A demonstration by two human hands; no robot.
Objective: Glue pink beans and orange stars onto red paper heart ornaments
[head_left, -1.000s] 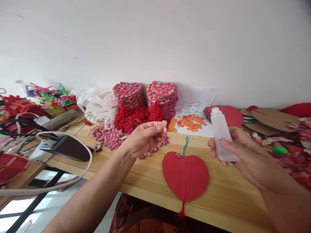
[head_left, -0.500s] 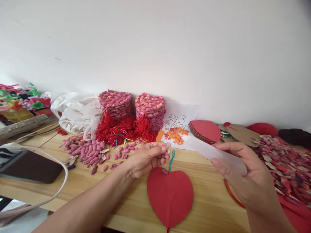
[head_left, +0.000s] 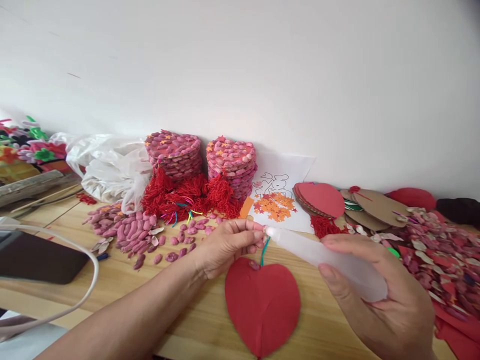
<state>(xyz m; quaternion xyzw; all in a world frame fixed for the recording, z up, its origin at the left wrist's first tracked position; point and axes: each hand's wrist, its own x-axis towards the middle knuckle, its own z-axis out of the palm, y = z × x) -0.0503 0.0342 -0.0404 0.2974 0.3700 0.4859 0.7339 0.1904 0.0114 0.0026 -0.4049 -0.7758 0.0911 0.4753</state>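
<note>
A peanut shell (head_left: 265,231), mostly hidden by fingers, is pinched in my left hand (head_left: 240,240) above the top of a red heart (head_left: 262,305). My right hand (head_left: 378,280) is wrapped round a translucent white glue bottle (head_left: 311,247), tilted so that its nozzle meets the shell. The heart lies flat on the wooden table, with a teal loop (head_left: 264,252) at its notch. One pink peanut shell (head_left: 254,265) sits on the heart's upper left lobe.
Loose pink peanut shells (head_left: 131,230) lie left of my hands, by red tassels (head_left: 176,195) and two shell-covered heart stacks (head_left: 174,150). Orange paper stars (head_left: 275,205) rest on a printed sheet (head_left: 300,170). Stacked red hearts (head_left: 322,197) and more shells (head_left: 435,250) are rightward. A cable (head_left: 90,280) curves at left.
My right hand has brought the glue bottle's nozzle left and down to the shell in my left hand. The view has shifted slightly; the heart stays in place.
</note>
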